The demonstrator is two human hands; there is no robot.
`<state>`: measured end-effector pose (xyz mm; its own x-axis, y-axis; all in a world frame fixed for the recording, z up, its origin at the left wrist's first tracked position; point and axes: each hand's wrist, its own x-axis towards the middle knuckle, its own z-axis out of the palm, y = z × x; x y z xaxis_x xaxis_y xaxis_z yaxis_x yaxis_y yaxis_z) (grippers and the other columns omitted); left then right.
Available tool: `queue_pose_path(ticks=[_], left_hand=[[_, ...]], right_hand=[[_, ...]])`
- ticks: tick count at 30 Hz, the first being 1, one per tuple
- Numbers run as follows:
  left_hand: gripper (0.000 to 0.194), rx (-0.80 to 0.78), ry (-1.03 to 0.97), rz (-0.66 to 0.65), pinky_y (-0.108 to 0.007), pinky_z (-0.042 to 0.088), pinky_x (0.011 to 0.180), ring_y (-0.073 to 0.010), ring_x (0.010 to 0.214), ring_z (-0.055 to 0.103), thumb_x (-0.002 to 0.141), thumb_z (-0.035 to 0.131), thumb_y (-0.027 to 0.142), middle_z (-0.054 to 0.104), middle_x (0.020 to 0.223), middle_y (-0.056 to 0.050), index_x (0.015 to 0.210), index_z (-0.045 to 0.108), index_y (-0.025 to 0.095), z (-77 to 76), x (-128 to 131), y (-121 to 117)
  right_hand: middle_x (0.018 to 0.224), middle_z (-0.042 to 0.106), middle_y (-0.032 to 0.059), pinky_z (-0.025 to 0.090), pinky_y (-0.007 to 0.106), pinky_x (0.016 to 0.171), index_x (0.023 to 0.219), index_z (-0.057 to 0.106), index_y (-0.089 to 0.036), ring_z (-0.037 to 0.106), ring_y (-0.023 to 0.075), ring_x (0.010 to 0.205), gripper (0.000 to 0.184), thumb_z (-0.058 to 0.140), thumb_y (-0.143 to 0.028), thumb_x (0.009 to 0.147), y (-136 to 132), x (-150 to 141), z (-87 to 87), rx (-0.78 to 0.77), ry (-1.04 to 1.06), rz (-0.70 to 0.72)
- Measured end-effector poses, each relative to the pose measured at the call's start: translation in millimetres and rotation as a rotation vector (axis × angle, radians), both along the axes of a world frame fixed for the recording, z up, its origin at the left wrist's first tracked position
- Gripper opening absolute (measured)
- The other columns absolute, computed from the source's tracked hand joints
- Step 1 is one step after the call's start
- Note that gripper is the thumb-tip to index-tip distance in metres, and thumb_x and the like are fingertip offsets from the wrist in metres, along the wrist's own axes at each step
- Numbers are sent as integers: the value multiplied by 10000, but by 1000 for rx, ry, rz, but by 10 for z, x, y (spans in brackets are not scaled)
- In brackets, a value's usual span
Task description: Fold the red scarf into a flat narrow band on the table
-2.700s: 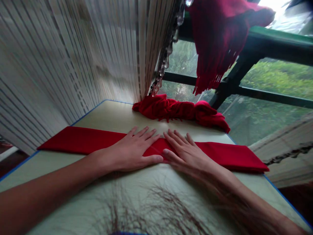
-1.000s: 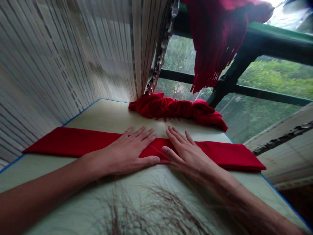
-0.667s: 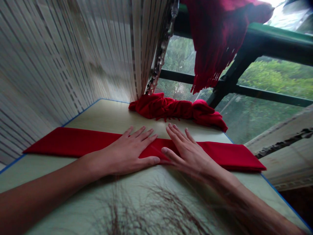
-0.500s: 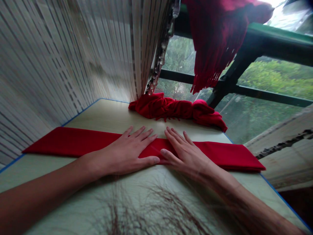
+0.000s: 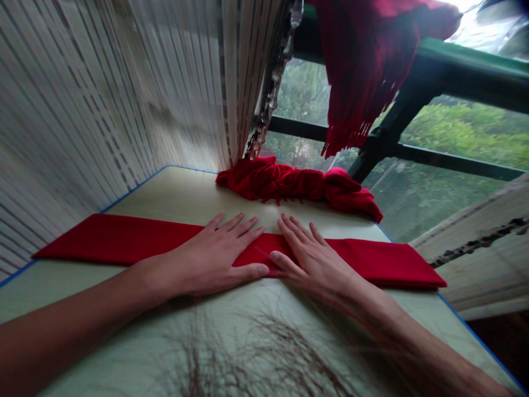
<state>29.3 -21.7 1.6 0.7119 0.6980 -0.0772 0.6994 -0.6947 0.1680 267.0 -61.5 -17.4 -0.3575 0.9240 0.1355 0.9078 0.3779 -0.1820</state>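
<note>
A red cloth [image 5: 124, 240], folded into a long flat strip, lies across the table [image 5: 152, 193]. My left hand [image 5: 215, 253] rests flat on its middle, fingers spread, with the fingertips reaching past the far edge. Palm down beside it, my right hand [image 5: 308, 253] lies on the same strip, its fingers stretched out and slightly apart. The two thumbs point toward each other near the strip's front edge. Neither hand grips anything. Parts of the cloth under both hands are hidden.
A bunched red scarf [image 5: 297, 182] lies along the table's far edge. Above it a fringed red scarf [image 5: 363, 82] hangs before the green window frame [image 5: 467, 71]. A striped string curtain [image 5: 124, 82] borders the left side. Dark hair strands blur the bottom of the view.
Both hands stay flat on the folded red cloth in nearly the same place. The whole view has shifted very slightly.
</note>
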Motion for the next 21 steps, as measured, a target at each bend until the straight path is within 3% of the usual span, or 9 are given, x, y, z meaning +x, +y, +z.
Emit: queue_pose_path(ticks=[3,14,18,21], left_hand=[[919,7,15,3,-571,87,1278,-337,1602,139,954,283,847,154,1730,-82,1657,256,255,0,7,2],[900,-4,34,9,-578,78,1281,-337,1604,119,964,295,831,136,1731,-78,1657,261,258,22,7,-12],[954,-12,36,14,-555,61,1289,-324,1608,102,959,280,838,123,1730,-90,1670,204,206,10,7,-16],[989,-16,36,27,-551,62,1291,-325,1607,106,956,287,838,127,1727,-105,1673,171,167,-2,8,-9]], right_hand=[[1728,139,136,98,565,1301,1658,165,-93,90,251,1609,843,277,-663,1047,-7,-18,5,33,10,-9],[1711,233,155,121,574,1297,1644,259,-121,155,259,1599,794,251,-654,1056,-1,9,-4,-7,2,2],[1729,159,121,94,570,1300,1659,199,-135,109,241,1606,778,213,-638,1065,4,22,2,52,22,-16],[1715,212,140,140,580,1294,1655,229,-144,148,265,1600,784,237,-653,1059,13,26,-32,12,-7,6]])
